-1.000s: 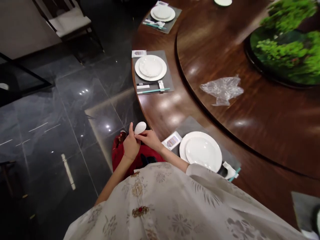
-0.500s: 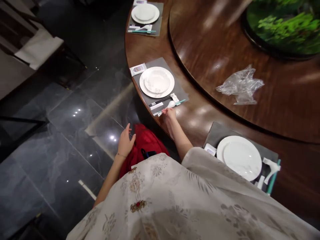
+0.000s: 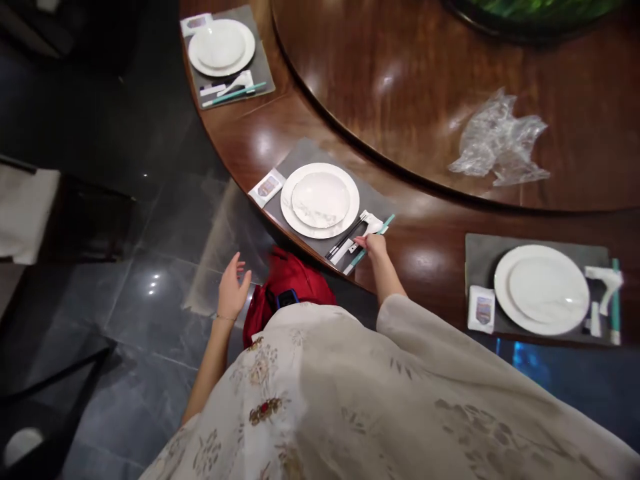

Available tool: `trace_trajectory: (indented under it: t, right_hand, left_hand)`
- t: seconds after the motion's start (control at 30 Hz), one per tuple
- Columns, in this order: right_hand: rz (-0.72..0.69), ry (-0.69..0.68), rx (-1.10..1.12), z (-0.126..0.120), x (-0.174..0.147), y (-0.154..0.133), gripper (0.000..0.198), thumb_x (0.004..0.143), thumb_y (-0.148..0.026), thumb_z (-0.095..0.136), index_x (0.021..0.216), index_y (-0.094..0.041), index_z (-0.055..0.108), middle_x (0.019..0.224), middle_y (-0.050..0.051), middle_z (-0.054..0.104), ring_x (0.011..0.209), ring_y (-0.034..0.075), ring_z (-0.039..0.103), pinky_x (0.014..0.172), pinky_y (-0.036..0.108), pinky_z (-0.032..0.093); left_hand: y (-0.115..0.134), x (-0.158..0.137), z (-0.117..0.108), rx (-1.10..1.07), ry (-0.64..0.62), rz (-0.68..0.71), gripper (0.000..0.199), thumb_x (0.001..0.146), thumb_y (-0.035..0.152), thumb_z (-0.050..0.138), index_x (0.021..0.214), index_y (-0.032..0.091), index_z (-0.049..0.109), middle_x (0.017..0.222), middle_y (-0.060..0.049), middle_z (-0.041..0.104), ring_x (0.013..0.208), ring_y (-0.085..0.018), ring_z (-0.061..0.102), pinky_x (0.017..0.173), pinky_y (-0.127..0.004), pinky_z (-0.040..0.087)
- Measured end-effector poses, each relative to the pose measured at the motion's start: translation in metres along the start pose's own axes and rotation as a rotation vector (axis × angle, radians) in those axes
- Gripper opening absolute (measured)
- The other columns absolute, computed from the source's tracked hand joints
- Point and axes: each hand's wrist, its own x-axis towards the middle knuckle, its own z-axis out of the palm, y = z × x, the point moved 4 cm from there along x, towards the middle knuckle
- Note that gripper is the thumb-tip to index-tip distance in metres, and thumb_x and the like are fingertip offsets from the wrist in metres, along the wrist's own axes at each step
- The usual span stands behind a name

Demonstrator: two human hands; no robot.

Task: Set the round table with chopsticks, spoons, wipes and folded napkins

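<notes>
Spoon (image 3: 371, 229) pinched by right hand (image 3: 377, 245); left hand (image 3: 233, 290) loosely spread; plate (image 3: 321, 200), black chopsticks (image 3: 345, 238) near; crumpled plastic (image 3: 503, 143) well apart.

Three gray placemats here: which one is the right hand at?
The middle placemat: the right hand is at the white spoon there. No hand is at the upper-left placemat or far-right placemat.
</notes>
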Motion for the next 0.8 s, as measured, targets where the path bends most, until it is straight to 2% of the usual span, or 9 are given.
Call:
trace_trajectory:
  t: [0.1, 0.23, 0.4, 0.5, 0.57, 0.63, 0.8]
  right_hand:
    - [0.130, 0.084, 0.028, 0.002, 0.003, 0.001, 0.019, 0.084, -0.001, 0.038, 0.098, -0.002, 0.050, 0.060, 0.003, 0.056, 0.048, 0.009, 0.059, 0.055, 0.021, 0.054]
    - [0.195, 0.207, 0.042, -0.002, 0.001, 0.000, 0.016, 0.084, -0.004, 0.042, 0.094, -0.001, 0.053, 0.061, 0.004, 0.058, 0.047, 0.009, 0.057, 0.052, 0.020, 0.053]
    - [0.150, 0.394, 0.011, -0.008, -0.020, -0.010, 0.016, 0.082, -0.010, 0.047, 0.093, -0.005, 0.058, 0.063, 0.003, 0.058, 0.046, 0.007, 0.056, 0.053, 0.019, 0.052]
    - [0.052, 0.526, -0.059, 0.010, -0.036, -0.029, 0.023, 0.080, -0.013, 0.048, 0.100, -0.008, 0.059, 0.065, 0.003, 0.059, 0.046, 0.008, 0.055, 0.050, 0.020, 0.050]
    - [-0.063, 0.559, -0.094, 0.042, -0.041, -0.051, 0.028, 0.079, -0.015, 0.046, 0.103, -0.011, 0.059, 0.067, 0.002, 0.059, 0.048, 0.009, 0.056, 0.049, 0.020, 0.050]
    - [-0.180, 0.481, -0.129, 0.091, -0.041, -0.080, 0.028, 0.078, -0.017, 0.045, 0.100, -0.011, 0.061, 0.067, 0.001, 0.059, 0.051, 0.009, 0.057, 0.049, 0.019, 0.049]
    - [-0.383, 0.167, -0.384, 0.255, -0.029, -0.169, 0.027, 0.078, -0.022, 0.044, 0.093, -0.012, 0.064, 0.068, 0.002, 0.061, 0.055, 0.010, 0.059, 0.056, 0.019, 0.049]
  left_hand:
    - [0.002, 0.051, -0.019, 0.034, -0.072, 0.074, 0.055, 0.085, 0.031, 0.050, 0.136, 0.015, 0.038, 0.111, -0.013, 0.059, 0.094, -0.019, 0.058, 0.086, -0.039, 0.048]
    - [0.013, 0.103, -0.024, -0.005, -0.179, 0.143, 0.054, 0.086, 0.031, 0.049, 0.136, 0.013, 0.038, 0.111, -0.013, 0.059, 0.094, -0.019, 0.058, 0.086, -0.037, 0.049]
    - [0.014, 0.157, -0.026, -0.038, -0.316, 0.195, 0.054, 0.086, 0.030, 0.049, 0.136, 0.015, 0.038, 0.113, -0.012, 0.058, 0.093, -0.017, 0.058, 0.088, -0.037, 0.048]
    - [0.004, 0.196, -0.037, -0.054, -0.357, 0.206, 0.053, 0.086, 0.030, 0.048, 0.136, 0.016, 0.038, 0.112, -0.011, 0.059, 0.092, -0.016, 0.058, 0.088, -0.036, 0.048]
    - [-0.007, 0.227, -0.051, -0.078, -0.367, 0.205, 0.051, 0.086, 0.030, 0.048, 0.135, 0.016, 0.040, 0.112, -0.011, 0.059, 0.091, -0.016, 0.058, 0.087, -0.035, 0.048]
    - [-0.022, 0.260, -0.071, -0.100, -0.366, 0.200, 0.049, 0.086, 0.030, 0.047, 0.133, 0.015, 0.042, 0.110, -0.011, 0.060, 0.089, -0.015, 0.059, 0.085, -0.034, 0.049]
    - [-0.071, 0.344, -0.145, -0.124, -0.290, 0.151, 0.047, 0.086, 0.031, 0.046, 0.129, 0.014, 0.046, 0.106, -0.011, 0.063, 0.086, -0.016, 0.061, 0.083, -0.035, 0.049]
